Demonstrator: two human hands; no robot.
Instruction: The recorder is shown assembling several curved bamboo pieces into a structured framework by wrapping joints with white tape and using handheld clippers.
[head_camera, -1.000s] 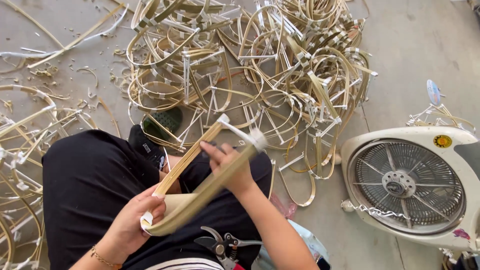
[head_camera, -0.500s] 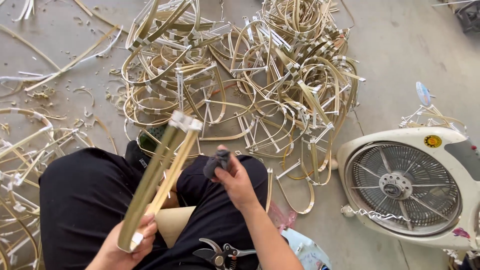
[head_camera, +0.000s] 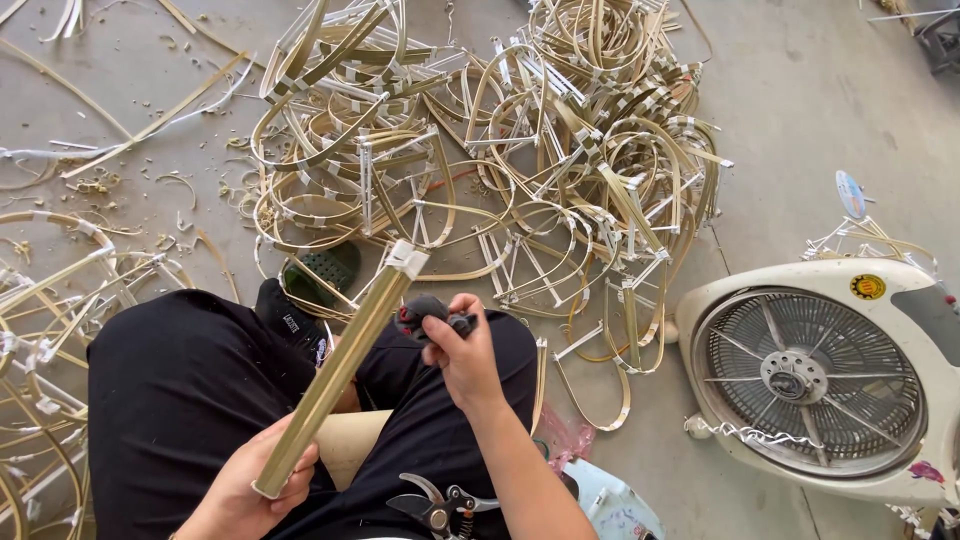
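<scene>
My left hand (head_camera: 262, 488) grips the lower end of a bundle of flat bamboo strips (head_camera: 338, 368), held slanted up to the right, its top end wrapped in white tape. My right hand (head_camera: 462, 352) is closed around a small dark tool with a red part (head_camera: 428, 316), held just right of the bundle's upper half. I am seated, with black trousers (head_camera: 180, 400) across my lap. Pruning shears (head_camera: 440, 502) lie on my lap below my right forearm.
A big heap of bent bamboo frames bound with white tape (head_camera: 480, 150) covers the concrete floor ahead. More frames (head_camera: 50, 320) lie at the left. A white floor fan (head_camera: 815, 375) lies face up at the right. A green sandal (head_camera: 322, 272) sits by my knee.
The strips, spread apart in a V a second ago, are now closed into one straight bundle. My right hand left the strips and picked up the small dark tool.
</scene>
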